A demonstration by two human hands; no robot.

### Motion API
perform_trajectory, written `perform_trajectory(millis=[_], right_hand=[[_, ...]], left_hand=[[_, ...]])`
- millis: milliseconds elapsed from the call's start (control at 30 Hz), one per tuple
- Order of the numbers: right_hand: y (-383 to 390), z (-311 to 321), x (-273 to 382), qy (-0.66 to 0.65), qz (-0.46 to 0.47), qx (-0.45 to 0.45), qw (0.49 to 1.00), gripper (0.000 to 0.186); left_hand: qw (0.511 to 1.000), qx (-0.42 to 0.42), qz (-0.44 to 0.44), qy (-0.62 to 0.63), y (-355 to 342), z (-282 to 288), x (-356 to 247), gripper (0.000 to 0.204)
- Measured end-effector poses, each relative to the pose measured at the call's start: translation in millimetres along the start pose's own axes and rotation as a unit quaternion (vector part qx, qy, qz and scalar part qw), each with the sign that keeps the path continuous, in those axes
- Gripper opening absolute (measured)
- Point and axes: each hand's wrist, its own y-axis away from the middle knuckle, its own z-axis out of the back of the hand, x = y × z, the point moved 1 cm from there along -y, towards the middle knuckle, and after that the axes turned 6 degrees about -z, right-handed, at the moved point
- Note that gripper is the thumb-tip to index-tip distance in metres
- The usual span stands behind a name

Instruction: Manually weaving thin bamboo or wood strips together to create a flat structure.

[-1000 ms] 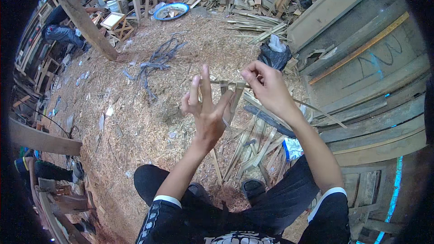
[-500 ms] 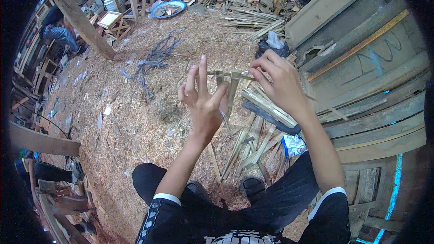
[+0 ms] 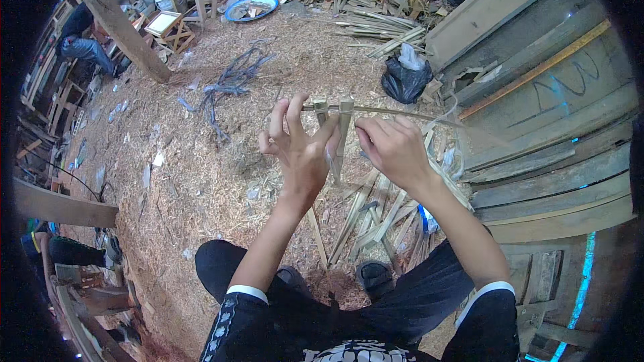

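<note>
My left hand (image 3: 300,154) grips the lower part of two narrow wooden pieces (image 3: 345,124) that meet in a V and spread at the top. Its thumb lies along them while the other fingers are raised and bent. A thin wooden strip (image 3: 419,115) crosses the upper ends of the V and sticks out to the right. Just right of the V and below that strip is my right hand (image 3: 396,151), its fingers curled and thumb against the forefinger. Whatever it pinches is hidden. A pale translucent band (image 3: 451,110) hangs past the strip's right end.
Loose wooden slats (image 3: 365,218) lie before my feet. A black plastic bag (image 3: 406,80) stands beyond my right hand, near the plank wall (image 3: 537,161). Bluish cord (image 3: 231,80) lies on the shavings. A blue-rimmed basin (image 3: 251,9), a post (image 3: 124,23) and another person (image 3: 87,50) are farther off.
My right hand has come down and left, nearer the V. The crossing strip now reaches much farther right. My left hand keeps its hold, with its raised fingers more bent.
</note>
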Motion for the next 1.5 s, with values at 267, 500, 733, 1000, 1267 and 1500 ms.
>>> perform_trajectory(millis=[267, 500, 733, 1000, 1267, 1500], right_hand=[[27, -29, 14, -0.071, -0.116, -0.035, 0.99, 0.017], [32, -45, 17, -0.103, -0.126, -0.099, 0.982, 0.02], [50, -58, 17, -0.176, -0.142, -0.116, 0.967, 0.015], [46, -54, 22, -0.122, -0.198, -0.132, 0.964, 0.015], [46, -56, 26, -0.22, -0.193, -0.139, 0.946, 0.017], [47, -54, 22, -0.332, -0.252, -0.084, 0.905, 0.019]], left_hand=[[0.998, 0.025, -0.013, 0.05, 0, 5, -3, 0.012], [0.995, 0.022, -0.01, 0.097, 3, 4, 3, 0.009], [0.992, 0.053, -0.021, 0.112, 3, 9, -4, 0.006], [0.989, 0.055, -0.046, 0.127, 6, 12, -8, 0.009], [0.985, 0.041, -0.01, 0.167, 16, 8, -18, 0.02], [0.983, 0.025, -0.02, 0.181, 6, 6, -17, 0.02]])
